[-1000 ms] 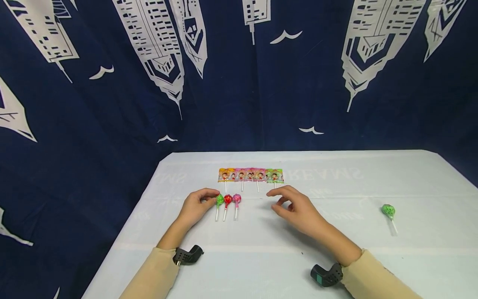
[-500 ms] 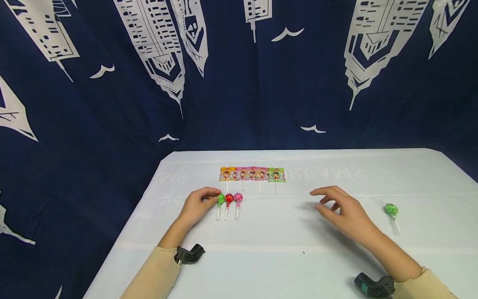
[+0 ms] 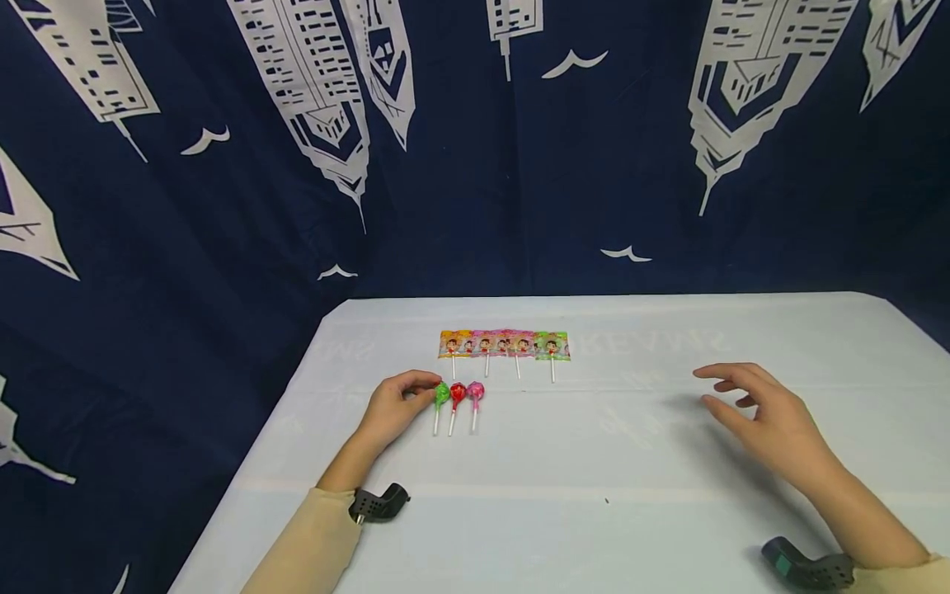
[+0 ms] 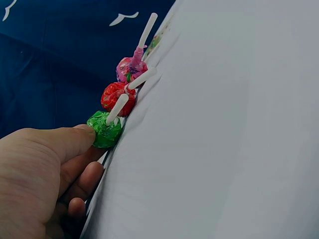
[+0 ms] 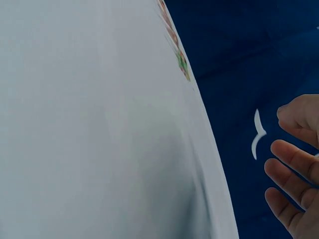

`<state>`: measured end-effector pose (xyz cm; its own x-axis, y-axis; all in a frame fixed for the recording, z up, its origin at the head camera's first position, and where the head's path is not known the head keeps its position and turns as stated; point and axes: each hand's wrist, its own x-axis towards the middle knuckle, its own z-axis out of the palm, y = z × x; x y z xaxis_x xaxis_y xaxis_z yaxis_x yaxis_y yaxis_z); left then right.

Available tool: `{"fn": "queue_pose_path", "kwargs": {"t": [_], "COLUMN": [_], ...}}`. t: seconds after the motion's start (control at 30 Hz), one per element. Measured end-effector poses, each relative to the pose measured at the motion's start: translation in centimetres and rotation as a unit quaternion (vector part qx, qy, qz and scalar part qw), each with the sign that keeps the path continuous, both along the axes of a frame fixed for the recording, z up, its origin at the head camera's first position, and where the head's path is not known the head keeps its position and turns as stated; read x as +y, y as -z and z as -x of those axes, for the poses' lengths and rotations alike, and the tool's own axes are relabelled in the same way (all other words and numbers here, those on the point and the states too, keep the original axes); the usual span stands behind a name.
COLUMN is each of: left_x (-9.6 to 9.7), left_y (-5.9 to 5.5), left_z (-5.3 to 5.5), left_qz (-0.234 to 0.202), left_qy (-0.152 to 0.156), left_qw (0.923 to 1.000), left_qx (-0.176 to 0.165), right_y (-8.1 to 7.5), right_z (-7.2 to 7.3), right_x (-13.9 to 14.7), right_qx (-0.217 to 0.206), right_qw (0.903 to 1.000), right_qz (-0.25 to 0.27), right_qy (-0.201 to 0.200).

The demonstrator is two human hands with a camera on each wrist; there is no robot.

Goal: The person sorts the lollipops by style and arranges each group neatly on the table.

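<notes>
My left hand (image 3: 397, 408) is at the left end of a short row of three ball lollipops on the white table, its thumb and index finger holding the head of the green lollipop (image 4: 105, 130). Beside that one lie a red lollipop (image 3: 456, 393) and a pink lollipop (image 3: 476, 391), sticks toward me. On the right, my right hand (image 3: 775, 421) hovers above the table with relaxed, parted fingers and nothing in them. It covers the spot where another green lollipop showed earlier. In the right wrist view, its fingers (image 5: 286, 174) hang apart.
Behind the three lollipops lies a row of flat wrapped lollipops, with an orange wrapper (image 3: 453, 344), pink wrappers (image 3: 486, 343) and a green wrapper (image 3: 552, 346). The white table (image 3: 564, 462) ends at a dark blue curtain (image 3: 460, 214) printed with white buildings and birds.
My right hand has moved rightward, from near the wrapped row to over the separate green lollipop, which is now hidden. My left hand has stayed at the left green lollipop.
</notes>
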<state>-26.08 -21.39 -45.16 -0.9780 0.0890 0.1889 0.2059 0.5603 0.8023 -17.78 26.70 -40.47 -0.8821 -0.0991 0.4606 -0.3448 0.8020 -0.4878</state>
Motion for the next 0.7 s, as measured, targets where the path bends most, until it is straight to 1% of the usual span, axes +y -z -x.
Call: {"fn": "queue_pose_path", "kwargs": {"t": [0.07,0.2,0.33,0.47,0.6,0.7], "left_x": [0.1,0.2,0.2,0.2,0.2,0.2], "left_y": [0.0,-0.1,-0.2,-0.2,-0.1,-0.2], "left_z": [0.0,0.0,0.0,-0.1,-0.1,-0.1], "left_qz": [-0.001,0.006,0.013,0.013,0.014,0.014], "left_qy": [0.000,-0.003,-0.009,-0.010,-0.010,-0.012], "left_qw": [1.0000,1.0000,0.9999,0.9999,0.9998,0.9998], "left_qx": [-0.001,0.001,0.001,-0.003,-0.004,-0.004], "right_y": [-0.1,-0.2,0.3,1.3,2.3,2.9], "right_z": [0.1,0.4,0.7,0.9,0.9,0.9], "right_x": [0.9,2.8,4.8,6.9,8.3,8.9], "right_qx": [-0.014,-0.058,-0.095,-0.095,-0.095,-0.111], "right_qw": [0.9998,0.9968,0.9927,0.9928,0.9927,0.9913], "right_qz": [-0.003,-0.018,-0.026,-0.022,-0.021,-0.019], "right_qy": [0.016,0.051,0.070,0.070,0.071,0.069]}}
